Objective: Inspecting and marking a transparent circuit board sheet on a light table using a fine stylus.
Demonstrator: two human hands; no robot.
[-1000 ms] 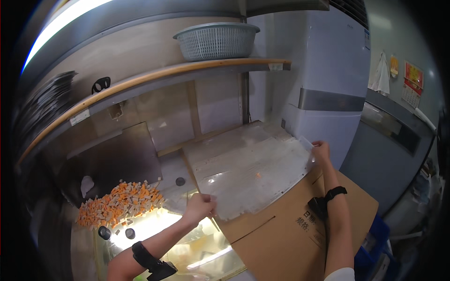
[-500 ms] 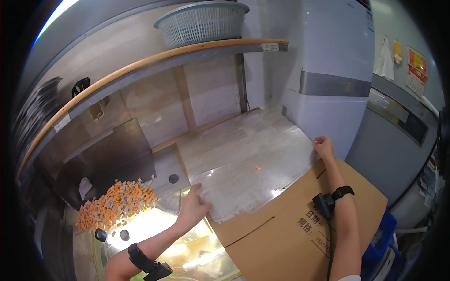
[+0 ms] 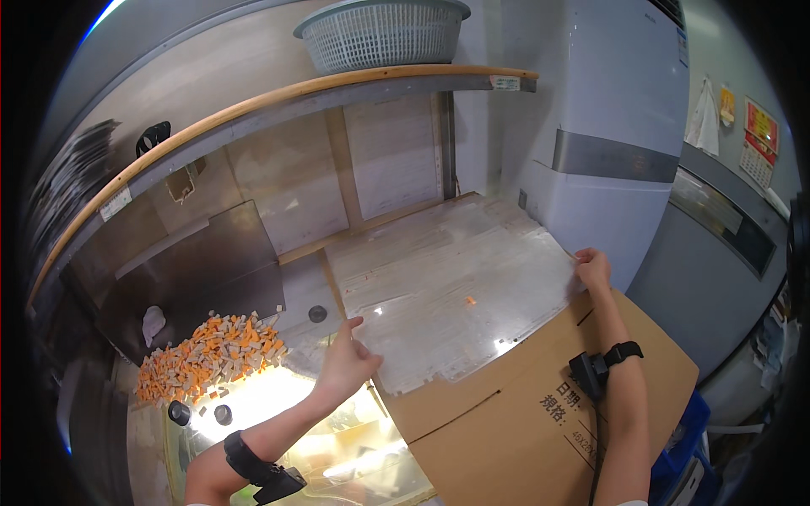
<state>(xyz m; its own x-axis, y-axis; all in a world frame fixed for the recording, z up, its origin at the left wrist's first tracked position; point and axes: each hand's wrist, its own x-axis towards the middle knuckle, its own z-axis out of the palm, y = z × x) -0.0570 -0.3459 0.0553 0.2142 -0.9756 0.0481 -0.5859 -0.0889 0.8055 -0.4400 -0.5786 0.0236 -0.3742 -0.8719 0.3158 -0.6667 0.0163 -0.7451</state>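
A large, shiny translucent grey sheet (image 3: 447,287) lies flat, its front part over a brown cardboard piece (image 3: 489,413). Streaks mark its surface, and a small orange piece (image 3: 471,300) shows on it. My left hand (image 3: 348,368) is closed at the sheet's front left edge, thumb and forefinger a little apart; some of its fingers are hidden. At the right edge, my right hand (image 3: 594,268) pinches the sheet between thumb and fingers. Each forearm wears a black strap with a small device.
Orange and grey small pieces (image 3: 211,356) form a heap at the left, beside a brightly lit panel (image 3: 337,455). Black round weights or caps (image 3: 223,414) stand near it. Behind runs a wood-edged shelf (image 3: 278,99) with a plastic basket (image 3: 384,38). A white fridge (image 3: 620,93) stands at the back right.
The whole view has shifted slightly. Both hands stay at the same edges of the sheet, which lies nearly as before on the cardboard.
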